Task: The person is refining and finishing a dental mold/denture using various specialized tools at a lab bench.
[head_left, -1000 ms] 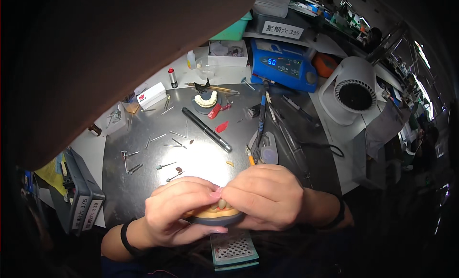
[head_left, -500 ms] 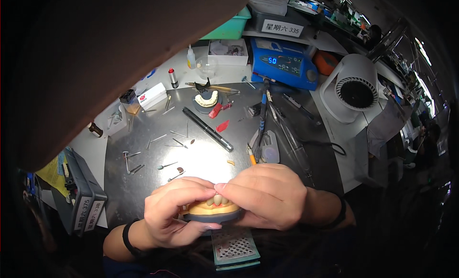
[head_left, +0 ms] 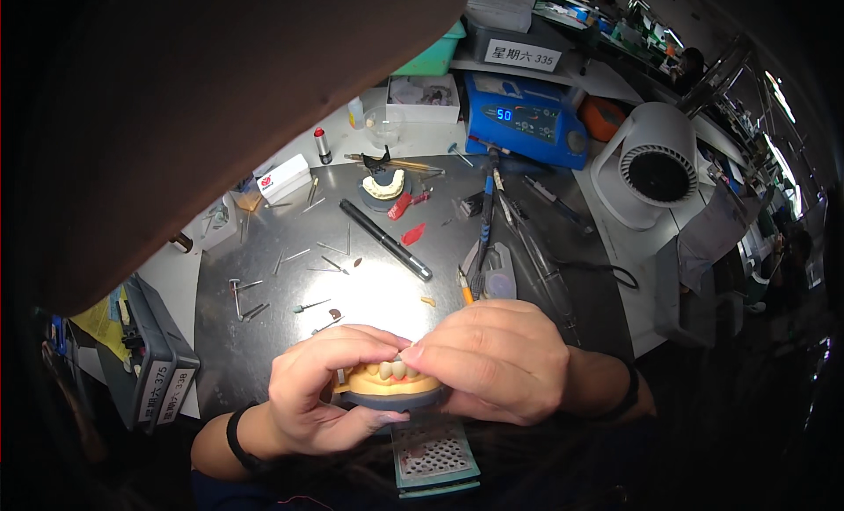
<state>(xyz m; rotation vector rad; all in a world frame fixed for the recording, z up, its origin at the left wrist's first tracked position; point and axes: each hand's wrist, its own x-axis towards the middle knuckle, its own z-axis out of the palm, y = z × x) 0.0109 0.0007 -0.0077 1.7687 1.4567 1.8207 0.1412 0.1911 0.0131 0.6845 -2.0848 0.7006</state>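
Observation:
Low in the middle of the head view is a dental model [head_left: 389, 387] with yellowish gum, a dark grey base and a red patch below the front teeth. My left hand [head_left: 325, 390] is closed on its left side, thumb under the base and fingers curled over the top. From the right, my right hand [head_left: 497, 361] closes on the model, its thumb and fingertips pinched at the top of the front teeth [head_left: 398, 369]. Both hands' fingertips meet there; whether a separate small piece sits between them cannot be made out.
Behind the hands lie a black pen [head_left: 385, 239], loose burs [head_left: 334, 265], red wax pieces [head_left: 413, 234] and a second dental cast [head_left: 383, 186]. A blue control unit [head_left: 525, 117] and a white fan [head_left: 646, 165] stand at back right. A perforated tray [head_left: 434, 454] is below the model.
My fingertips have shifted slightly over the front teeth, and more of the tooth surfaces shows now. Both hands keep their hold on the model. The whole view has moved a little.

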